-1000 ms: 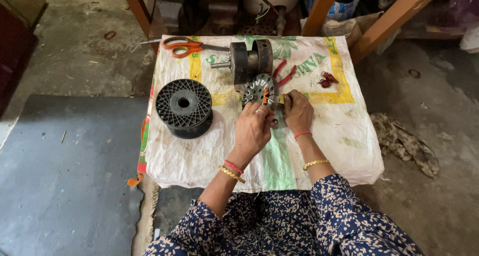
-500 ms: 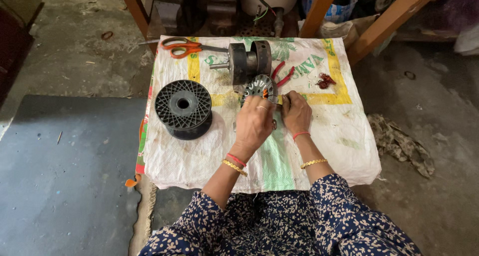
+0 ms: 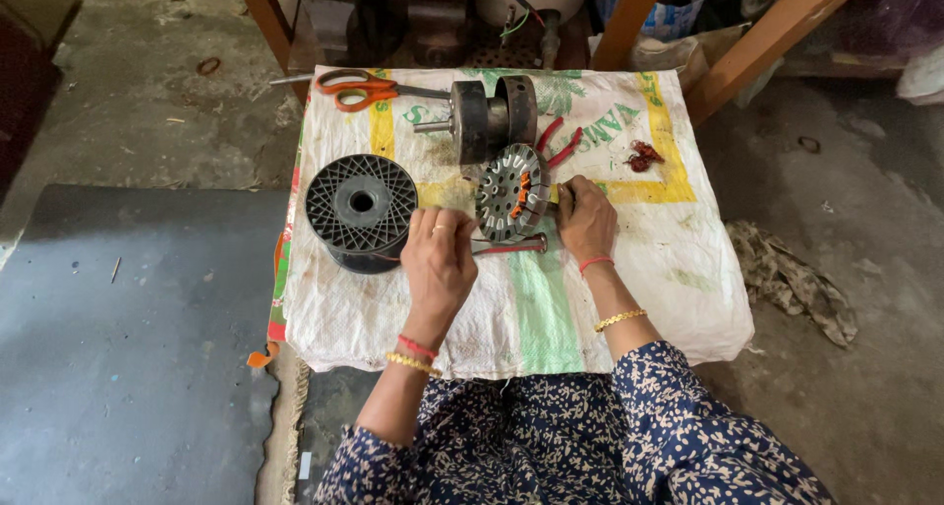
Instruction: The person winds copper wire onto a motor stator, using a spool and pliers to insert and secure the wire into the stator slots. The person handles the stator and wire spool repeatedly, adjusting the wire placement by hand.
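Rough concrete floor surrounds a low work stand draped in a white woven sack [image 3: 678,298] with yellow and green print, wooden frame legs rising at twelve o'clock. Near the middle of the sack stands a slotted stator core [image 3: 511,192], tilted on edge with its round face toward the camera and some orange insulation showing in its slots. The right hand [image 3: 587,218] is closed around the core's rim at three o'clock, steadying it. The left hand [image 3: 439,256], at about eight o'clock from the core, has its fingers pinched together, seemingly on a fine wire too thin to make out; whether anything is truly gripped cannot be told. A black plastic wire spool [image 3: 361,210] lies flat at nine o'clock from the core, just beside the left hand. A dark motor rotor on its shaft [image 3: 489,119] sits at twelve o'clock, orange-handled scissors [image 3: 359,88] at eleven, red-handled pliers [image 3: 557,139] peeking out at one o'clock. Winding of this kind likely goes best with the core held firmly, the strand kept taut and guided squarely into one slot, clear of the slot's sharp edges.
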